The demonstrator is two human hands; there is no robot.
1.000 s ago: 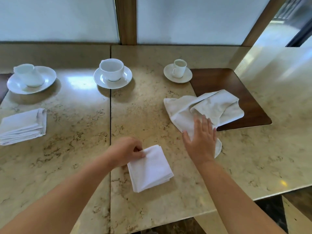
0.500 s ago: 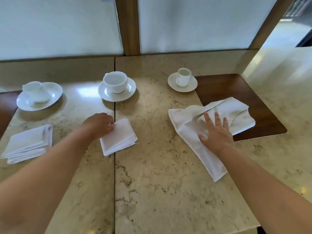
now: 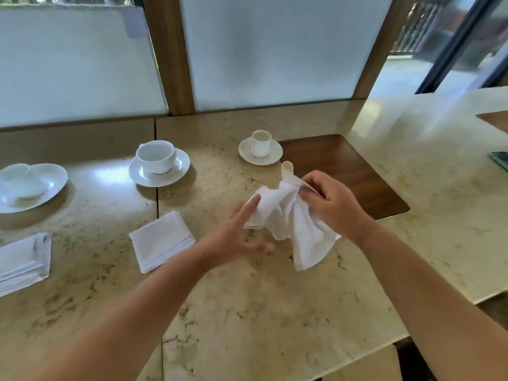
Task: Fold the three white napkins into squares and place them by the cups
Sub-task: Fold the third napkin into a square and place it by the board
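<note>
My right hand (image 3: 332,202) pinches a crumpled, unfolded white napkin (image 3: 291,221) and holds it lifted just above the marble table (image 3: 275,312), its lower end hanging down. My left hand (image 3: 236,235) is beside it with fingers spread, one fingertip touching the cloth's left edge. A folded square napkin (image 3: 162,240) lies in front of the middle cup (image 3: 156,156) on its saucer. Another folded napkin (image 3: 22,262) lies at the far left, in front of the left cup (image 3: 19,182) on a plate. A small cup (image 3: 261,143) on a saucer stands behind the held napkin.
A dark wooden inset (image 3: 341,171) lies in the tabletop to the right of the small cup. A dark flat object (image 3: 500,160) shows at the right edge. Frosted glass panels and a wooden post (image 3: 170,56) rise behind the table. The table's front edge runs at the lower right.
My left hand let go of the folded napkin by the middle cup and moved right to the loose napkin. My right hand gathered that napkin and lifted it off the table.
</note>
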